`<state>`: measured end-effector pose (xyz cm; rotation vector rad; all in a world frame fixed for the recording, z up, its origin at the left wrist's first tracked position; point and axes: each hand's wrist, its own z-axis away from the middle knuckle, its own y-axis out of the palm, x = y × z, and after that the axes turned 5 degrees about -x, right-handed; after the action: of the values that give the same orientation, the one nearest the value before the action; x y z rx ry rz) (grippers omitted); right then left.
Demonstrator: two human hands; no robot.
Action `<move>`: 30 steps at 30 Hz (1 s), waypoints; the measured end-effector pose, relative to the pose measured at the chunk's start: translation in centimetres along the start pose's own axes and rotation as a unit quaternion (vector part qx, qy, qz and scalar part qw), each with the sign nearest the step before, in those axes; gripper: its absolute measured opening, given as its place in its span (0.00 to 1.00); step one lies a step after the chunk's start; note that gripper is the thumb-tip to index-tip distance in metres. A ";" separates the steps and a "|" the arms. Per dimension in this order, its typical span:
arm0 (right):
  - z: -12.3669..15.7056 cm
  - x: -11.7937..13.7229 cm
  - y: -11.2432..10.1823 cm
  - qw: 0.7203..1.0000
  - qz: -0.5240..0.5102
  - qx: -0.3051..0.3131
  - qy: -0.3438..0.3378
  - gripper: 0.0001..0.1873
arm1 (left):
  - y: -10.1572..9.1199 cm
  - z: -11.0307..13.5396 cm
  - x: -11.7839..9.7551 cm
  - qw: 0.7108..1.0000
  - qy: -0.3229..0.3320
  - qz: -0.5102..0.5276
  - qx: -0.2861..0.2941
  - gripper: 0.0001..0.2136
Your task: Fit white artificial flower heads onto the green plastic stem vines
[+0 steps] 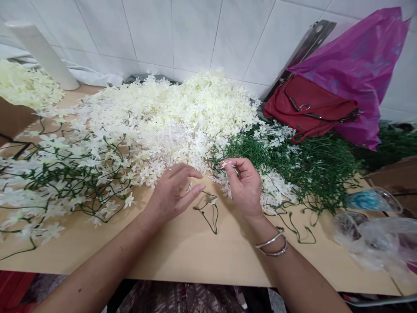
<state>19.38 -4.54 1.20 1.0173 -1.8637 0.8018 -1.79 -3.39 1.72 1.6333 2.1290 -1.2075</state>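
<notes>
My left hand hovers over the table with its fingers curved and the thumb apart from them. A tiny white bit shows in the gap by its palm; whether the hand holds it is unclear. My right hand pinches a small white artificial flower piece between thumb and forefinger. Between the hands, a bent green plastic stem lies on the table. Behind them spreads a big heap of cream-white artificial blossoms. Near my right hand are bunched green stems and white flower parts.
White flowers on green stems cover the table's left side. A red handbag and a purple plastic bag stand back right. Clear plastic bags lie at the right edge. A white roll leans near the tiled wall.
</notes>
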 end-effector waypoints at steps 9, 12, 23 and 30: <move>0.0 0.2 0.0 1.000 0.001 0.022 -0.012 0.05 | 0.5 0.5 0.4 0.985 0.036 0.041 0.166 0.04; 0.1 0.5 0.0 0.999 -0.001 0.030 -0.015 0.04 | 0.7 0.5 0.5 0.989 0.019 0.057 0.138 0.03; 0.2 0.4 0.1 0.999 0.005 0.046 -0.018 0.03 | -1.1 -0.1 0.0 0.982 0.048 0.028 0.178 0.08; 0.2 0.3 -0.1 0.999 0.013 0.049 -0.021 0.03 | 0.4 0.7 -0.3 0.928 0.075 0.120 0.344 0.04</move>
<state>19.26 -4.87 1.37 1.0797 -1.8923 0.9006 -1.53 -4.00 1.25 2.2333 1.5801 -1.9293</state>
